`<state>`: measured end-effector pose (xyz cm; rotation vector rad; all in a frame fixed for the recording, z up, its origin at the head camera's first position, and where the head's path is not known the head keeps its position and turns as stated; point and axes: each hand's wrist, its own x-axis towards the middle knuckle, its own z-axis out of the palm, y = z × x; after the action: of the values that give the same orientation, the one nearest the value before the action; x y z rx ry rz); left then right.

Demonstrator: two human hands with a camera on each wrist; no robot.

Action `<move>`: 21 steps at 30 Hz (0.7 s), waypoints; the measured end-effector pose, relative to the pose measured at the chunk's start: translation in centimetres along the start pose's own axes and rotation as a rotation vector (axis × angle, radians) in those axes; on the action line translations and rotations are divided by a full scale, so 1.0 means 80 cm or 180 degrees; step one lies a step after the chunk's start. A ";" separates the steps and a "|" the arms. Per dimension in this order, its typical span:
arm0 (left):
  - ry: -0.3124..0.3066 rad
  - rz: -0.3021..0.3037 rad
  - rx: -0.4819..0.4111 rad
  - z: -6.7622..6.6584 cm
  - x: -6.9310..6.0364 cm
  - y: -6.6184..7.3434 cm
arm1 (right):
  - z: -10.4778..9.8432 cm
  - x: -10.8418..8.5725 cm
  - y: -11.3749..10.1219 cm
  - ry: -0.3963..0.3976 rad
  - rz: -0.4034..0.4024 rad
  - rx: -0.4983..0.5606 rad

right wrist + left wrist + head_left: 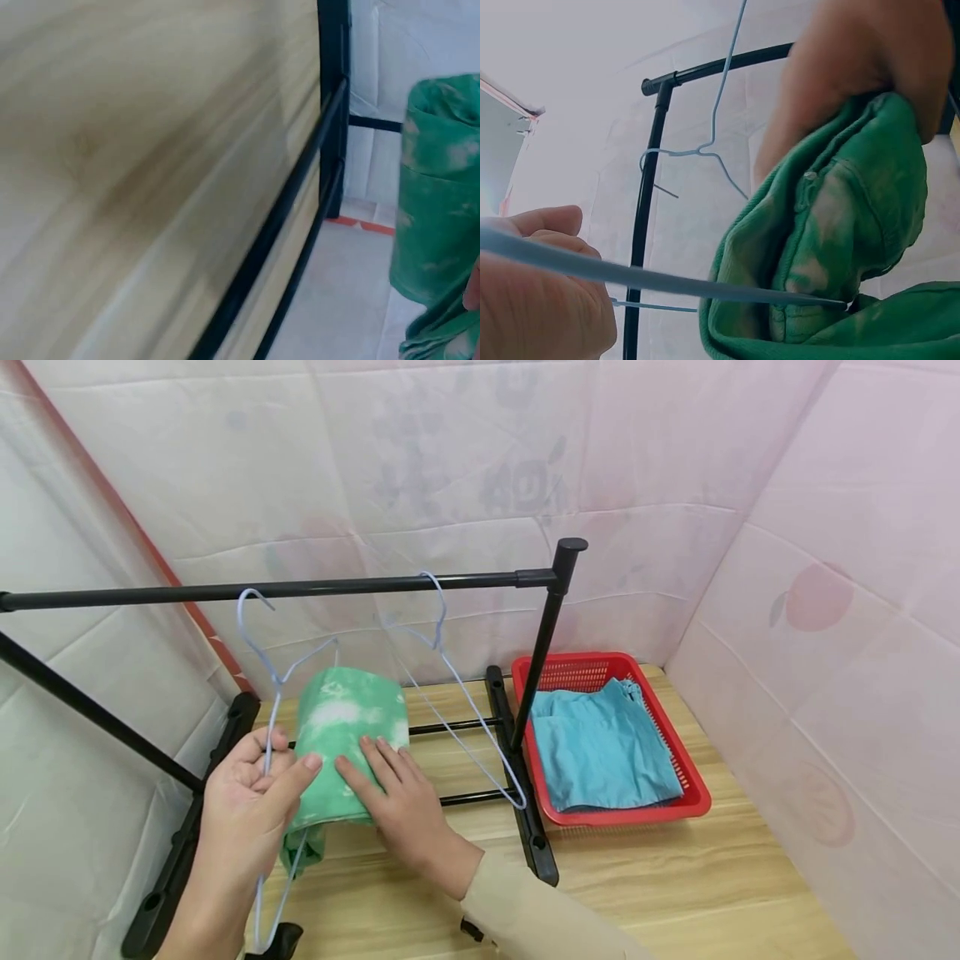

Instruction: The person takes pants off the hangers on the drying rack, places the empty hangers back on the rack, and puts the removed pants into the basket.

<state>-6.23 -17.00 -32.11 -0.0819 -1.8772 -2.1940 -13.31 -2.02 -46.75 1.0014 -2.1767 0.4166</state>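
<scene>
A green and white tie-dye cloth is draped over the lower part of a light blue wire hanger. My left hand grips the hanger's wire at its side, fingers curled round it. With fingers extended, my right hand rests on the cloth's front. In the left wrist view the wire passes into the folded green cloth, and the right hand is above it, blurred. The right wrist view shows the cloth hanging as a loose roll, with only fingertips at the right edge.
A black rack bar runs across, with a second blue hanger hooked on it. Right of the rack's foot, a red basket holds a folded blue cloth. Wood-grain surface lies beneath.
</scene>
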 end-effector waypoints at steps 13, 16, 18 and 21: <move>0.0058 -0.0023 0.0076 0.005 -0.003 -0.001 | -0.001 0.002 -0.015 -0.0509 0.0144 0.0440; -0.0046 0.0098 0.0018 0.006 -0.003 -0.003 | 0.001 0.004 -0.024 -0.0404 0.0268 0.0525; -0.0142 0.0197 -0.0031 0.006 -0.003 -0.005 | 0.002 0.007 -0.028 -0.0292 0.0341 0.0465; -0.0163 0.0230 -0.0022 0.006 -0.004 -0.005 | 0.001 0.011 -0.029 -0.0110 0.0408 0.0287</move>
<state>-6.07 -16.42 -32.49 -0.2058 -1.8629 -2.1699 -12.02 -4.02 -46.18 0.9260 -2.2784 0.5657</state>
